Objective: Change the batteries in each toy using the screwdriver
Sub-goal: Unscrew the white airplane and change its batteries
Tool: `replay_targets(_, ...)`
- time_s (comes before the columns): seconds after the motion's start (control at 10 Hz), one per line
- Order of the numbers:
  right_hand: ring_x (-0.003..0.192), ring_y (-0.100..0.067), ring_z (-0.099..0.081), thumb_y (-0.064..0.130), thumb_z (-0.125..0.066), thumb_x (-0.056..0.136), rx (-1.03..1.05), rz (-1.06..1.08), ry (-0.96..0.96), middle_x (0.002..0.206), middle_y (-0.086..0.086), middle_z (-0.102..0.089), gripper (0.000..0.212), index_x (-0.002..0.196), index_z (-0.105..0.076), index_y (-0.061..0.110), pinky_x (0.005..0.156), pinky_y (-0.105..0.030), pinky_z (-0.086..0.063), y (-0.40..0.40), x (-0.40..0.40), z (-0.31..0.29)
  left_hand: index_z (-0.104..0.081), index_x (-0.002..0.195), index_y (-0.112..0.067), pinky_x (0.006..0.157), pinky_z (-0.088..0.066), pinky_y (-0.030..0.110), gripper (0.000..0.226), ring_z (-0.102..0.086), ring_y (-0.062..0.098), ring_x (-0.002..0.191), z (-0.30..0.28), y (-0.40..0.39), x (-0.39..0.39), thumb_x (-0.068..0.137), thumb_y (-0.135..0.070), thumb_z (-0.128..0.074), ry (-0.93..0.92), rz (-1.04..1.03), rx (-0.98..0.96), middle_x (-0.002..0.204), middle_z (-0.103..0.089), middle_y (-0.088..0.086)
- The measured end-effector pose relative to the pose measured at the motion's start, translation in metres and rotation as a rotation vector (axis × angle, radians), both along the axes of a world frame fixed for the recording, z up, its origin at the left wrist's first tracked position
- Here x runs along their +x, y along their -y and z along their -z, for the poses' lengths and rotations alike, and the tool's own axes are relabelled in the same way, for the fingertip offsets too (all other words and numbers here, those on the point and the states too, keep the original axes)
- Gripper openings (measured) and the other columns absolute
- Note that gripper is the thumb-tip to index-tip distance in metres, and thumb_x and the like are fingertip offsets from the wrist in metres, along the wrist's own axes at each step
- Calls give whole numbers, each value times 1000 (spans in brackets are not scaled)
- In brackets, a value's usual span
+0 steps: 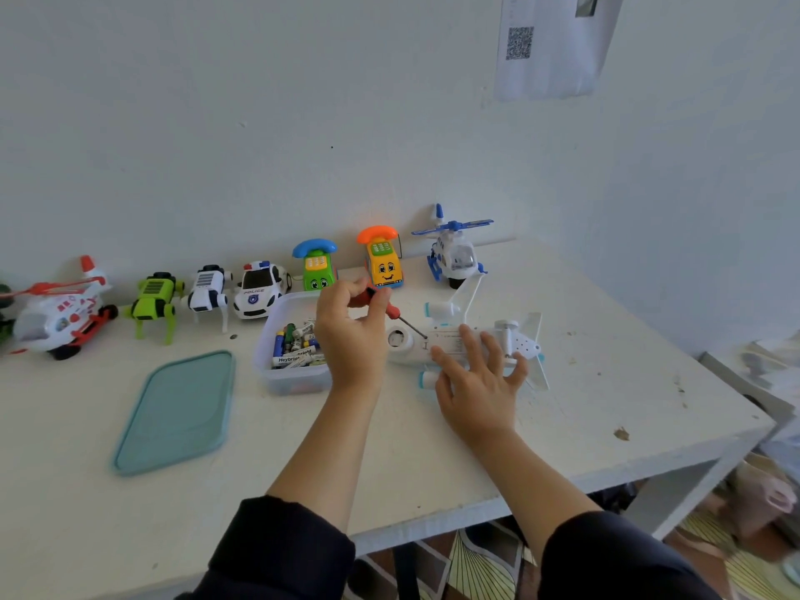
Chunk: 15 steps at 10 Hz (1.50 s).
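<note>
- The right hand (478, 374) lies flat, fingers spread, pressing the upturned toy plane (465, 339) onto the table (606, 383).
- Just left of it, the left hand (353, 326) pinches the red screwdriver (391, 311), whose shaft slants down-right to the plane's belly cover, along the fuselage.

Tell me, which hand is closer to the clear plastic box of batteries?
The left hand, gripping the red-handled screwdriver, is right beside the clear plastic box of batteries. The right hand rests on the white toy airplane, farther right.
</note>
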State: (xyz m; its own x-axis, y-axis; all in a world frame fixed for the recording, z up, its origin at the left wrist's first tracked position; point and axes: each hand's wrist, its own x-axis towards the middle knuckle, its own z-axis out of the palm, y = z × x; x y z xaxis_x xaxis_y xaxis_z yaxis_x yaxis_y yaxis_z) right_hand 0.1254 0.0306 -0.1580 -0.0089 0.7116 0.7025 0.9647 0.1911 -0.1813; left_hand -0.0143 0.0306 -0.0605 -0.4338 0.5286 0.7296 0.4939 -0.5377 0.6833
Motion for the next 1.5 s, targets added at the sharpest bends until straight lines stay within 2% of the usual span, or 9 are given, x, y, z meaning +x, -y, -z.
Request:
replay_targets(0.1, 122, -30, -35, 34, -38, 78, -13, 7, -5, 131, -9, -56, 40, 104, -69, 33, 96, -51, -17, 0, 0, 1, -62, 94, -3, 79, -55, 31, 10, -66, 18, 80, 2, 0, -7, 84, -2, -64, 1, 18, -50, 81, -65, -6)
replay_targets(0.2, 122, -30, -34, 35, -37, 79, -22, 10, -1, 131, -10, -56, 41, 104, -69, 33, 96, -51, -16, 0, 0, 0, -60, 104, -1, 80, -51, 12, 21, -64, 24, 101, 3, 0, -14, 84, 5, -61, 26, 78, -140, 106, -66, 13)
replay_targets(0.5, 123, -30, -34, 35, -36, 79, -34, 16, -1, 131, -10, -56, 42, 105, -69, 33, 97, -51, -16, 1, 0, 0, -41, 86, -18, 63, -48, 11, 31, -66, 3, 61, -6, 8, 11, 85, 7, -59, 164, 131, -79, 91, -60, -8)
replay_targets(0.6, 122, -30, -35, 34, -37, 78, -23, 22, -5, 130, -10, -57, 41, 103, -69, 32, 96, -51, -18, 1, 0, 0, -47, 93, -12, 68, -53, 20, 21, -67, 21, 66, -1, 6, 16, 86, 5, -55, 153, 153, -48, 99, -63, -2)
replay_targets(0.7, 122, -30, -35, 34, -37, 78, -28, 23, -9, 130, -10, -56, 41, 103, -69, 32, 96, -51, -18, 0, 0, 0, -55, 92, -6, 71, -48, 7, 14, -62, 2, 83, -1, 4, 15, 83, 3, -61, 137, 95, -42, 104, -62, 2)
replay_targets(0.9, 123, -30, -34, 36, -36, 79, -37, 29, 3, 131, -10, -56, 42, 105, -69, 33, 97, -50, -16, 1, 1, 1, -52, 78, -14, 67, -44, 10, 20, -59, 0, 69, -2, 0, 1, 81, -7, -70, -18, -33, -19, 73, -65, 8)
replay_targets(1.1, 123, -31, -33, 37, -36, 79, -58, 38, 7, 131, -10, -56, 42, 104, -69, 34, 95, -53, -16, 0, 0, 0, -59, 90, 7, 76, -48, 6, 10, -58, -6, 99, 1, 4, 6, 82, 12, -61, 68, 127, -57, 107, -63, 15)
replay_targets(1.3, 123, -31, -33, 36, -36, 79, -42, 30, -5, 131, -10, -56, 41, 104, -69, 33, 95, -52, -17, 2, 0, 0, -60, 85, -8, 72, -50, 20, 8, -66, 23, 70, -8, -4, 17, 84, -15, -63, 41, 174, -7, 81, -64, 14)
replay_targets(1.5, 122, -30, -35, 36, -37, 79, -19, 36, -6, 130, -10, -57, 41, 103, -70, 33, 96, -51, -19, 1, 0, 1, -59, 89, -6, 66, -55, 24, 9, -65, 15, 67, -3, -2, 21, 84, 0, -54, 43, 245, 29, 90, -62, 14)
